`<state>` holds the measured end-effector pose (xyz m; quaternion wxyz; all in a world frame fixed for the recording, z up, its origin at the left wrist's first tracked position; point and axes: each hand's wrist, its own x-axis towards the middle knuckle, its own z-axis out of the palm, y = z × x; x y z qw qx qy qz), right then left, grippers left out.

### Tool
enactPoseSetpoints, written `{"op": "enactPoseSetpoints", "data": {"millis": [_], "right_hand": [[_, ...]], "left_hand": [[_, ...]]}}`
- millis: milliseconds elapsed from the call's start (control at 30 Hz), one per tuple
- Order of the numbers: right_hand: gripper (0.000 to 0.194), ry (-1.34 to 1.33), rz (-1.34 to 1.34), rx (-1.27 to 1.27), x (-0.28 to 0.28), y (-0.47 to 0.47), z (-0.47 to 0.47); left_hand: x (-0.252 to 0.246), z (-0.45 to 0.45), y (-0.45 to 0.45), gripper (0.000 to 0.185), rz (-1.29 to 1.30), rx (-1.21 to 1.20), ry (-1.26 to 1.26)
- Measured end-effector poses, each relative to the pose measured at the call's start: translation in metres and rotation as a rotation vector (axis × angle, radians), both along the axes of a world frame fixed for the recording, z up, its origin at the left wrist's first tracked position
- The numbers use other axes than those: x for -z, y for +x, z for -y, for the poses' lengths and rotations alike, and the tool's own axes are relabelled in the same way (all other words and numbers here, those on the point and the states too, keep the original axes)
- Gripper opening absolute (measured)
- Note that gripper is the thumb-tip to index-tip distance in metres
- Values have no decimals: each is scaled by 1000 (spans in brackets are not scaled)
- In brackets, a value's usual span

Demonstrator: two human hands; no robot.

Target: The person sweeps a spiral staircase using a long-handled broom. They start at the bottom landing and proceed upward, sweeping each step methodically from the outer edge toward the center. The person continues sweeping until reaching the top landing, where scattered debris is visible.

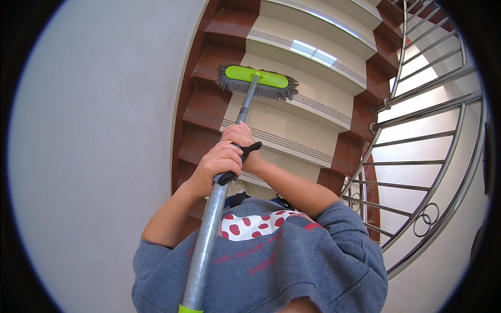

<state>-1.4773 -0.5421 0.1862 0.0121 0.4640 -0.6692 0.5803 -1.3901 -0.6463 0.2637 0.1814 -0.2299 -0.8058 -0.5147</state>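
A dust mop with a lime-green plate (270,78) and grey fringe lies across a stair, over the cream middle and the red-brown left band. Its metal pole (205,238) slants down the picture past my chest to a green end piece at the bottom edge. My left hand (219,160) is wrapped round the pole. Just beyond it, nearer the mop head, my right hand (240,137) also grips the pole, partly hidden by the left. A black strap (251,147) sticks out by my hands, and a dark band (227,178) circles the pole below the left one.
Cream stairs (289,113) with red-brown side bands and grooved edge strips fill the middle. A pale wall (98,137) borders them on the left. Curved metal railings (415,162) run along the right side. Part of a light shoe (239,187) shows below my hands.
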Motion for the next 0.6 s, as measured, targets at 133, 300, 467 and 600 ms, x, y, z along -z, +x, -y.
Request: {"op": "enactPoseSetpoints", "data": {"millis": [133, 300, 467, 600], "right_hand": [[11, 62, -76, -39, 6, -21, 33], [12, 44, -49, 1, 14, -24, 56], [13, 83, -32, 26, -1, 17, 54], [12, 38, -108, 8, 15, -14, 83]], "left_hand": [[14, 32, -6, 10, 16, -84, -3], [25, 54, -8, 15, 32, -68, 57], [6, 57, 21, 10, 26, 8, 83], [23, 83, 3, 10, 39, -82, 54]]}}
